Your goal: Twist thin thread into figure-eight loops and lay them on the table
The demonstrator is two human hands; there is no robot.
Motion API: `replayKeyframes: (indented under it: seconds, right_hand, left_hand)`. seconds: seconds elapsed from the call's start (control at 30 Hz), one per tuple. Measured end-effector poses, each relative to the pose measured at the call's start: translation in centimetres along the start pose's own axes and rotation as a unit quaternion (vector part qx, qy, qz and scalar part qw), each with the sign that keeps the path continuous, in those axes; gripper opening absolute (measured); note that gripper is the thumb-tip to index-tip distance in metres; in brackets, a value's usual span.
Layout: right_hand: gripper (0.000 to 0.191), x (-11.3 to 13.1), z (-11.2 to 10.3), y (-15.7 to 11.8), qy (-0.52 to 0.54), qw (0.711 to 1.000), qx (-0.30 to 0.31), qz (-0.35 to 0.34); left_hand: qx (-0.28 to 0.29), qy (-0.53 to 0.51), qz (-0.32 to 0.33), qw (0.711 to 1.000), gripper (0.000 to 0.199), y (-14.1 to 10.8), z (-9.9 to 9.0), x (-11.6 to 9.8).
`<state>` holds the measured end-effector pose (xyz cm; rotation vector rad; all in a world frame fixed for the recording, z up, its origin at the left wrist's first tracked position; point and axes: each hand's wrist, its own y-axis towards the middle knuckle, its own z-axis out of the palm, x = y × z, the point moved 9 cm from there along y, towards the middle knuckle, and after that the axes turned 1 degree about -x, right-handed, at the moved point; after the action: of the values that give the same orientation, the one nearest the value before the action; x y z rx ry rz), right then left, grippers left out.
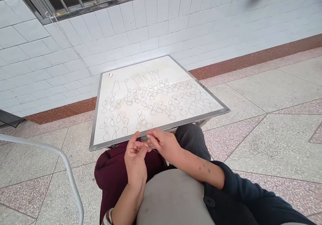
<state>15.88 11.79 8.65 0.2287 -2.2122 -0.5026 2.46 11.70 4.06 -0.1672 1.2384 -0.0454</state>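
Note:
Over my lap, just below the table's near edge, my left hand (pixel 137 154) and my right hand (pixel 162 144) are close together. Thumb and fingers of both hands pinch a thin wire (pixel 145 138) bent into a loop, and a straight end of it trails below my right hand. Fine details between the fingertips are too small to make out. In front of me, a white table (pixel 130 131) with a grey metal rim carries many thin wire pieces. Most are figure-eight loops (pixel 176 99); a row of single loops with straight tails (pixel 137 79) lies toward the back.
A small white and red item (pixel 110 75) sits at the table's far left corner. Behind the table stands a white tiled wall (pixel 141 37) with a barred window above. A pale curved metal tube (pixel 67 164) rises at my left. The floor is speckled stone (pixel 289 141).

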Motion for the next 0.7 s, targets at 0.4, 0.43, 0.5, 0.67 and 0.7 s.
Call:
replayKeyframes:
  seconds: [0.4,0.43,0.5,0.67,0.7]
  right_hand:
    - [0.017,1.2,-0.1,0.7,-0.067,0.988,-0.011,-0.141]
    - [0.017,1.6,-0.1,0.7,-0.059,0.984,0.003,-0.170]
    - [0.017,2.1,-0.3,0.8,-0.036,0.975,0.026,-0.217]
    - [0.020,2.0,-0.3,0.6,0.013,0.973,0.034,-0.226]
    - [0.021,1.9,-0.2,0.6,0.015,0.975,0.027,-0.218]
  left_hand:
    - [0.022,0.035,-0.011,0.999,0.052,0.5,0.3,0.3]
    - [0.028,0.054,-0.007,0.998,0.052,0.5,0.2,0.1]
    - [0.039,0.088,-0.001,0.995,0.052,0.5,0.2,-0.2]
    - [0.053,0.104,-0.001,0.993,0.051,0.5,0.5,-0.5]
    - [0.053,0.101,-0.004,0.994,0.051,0.4,0.5,-0.5]
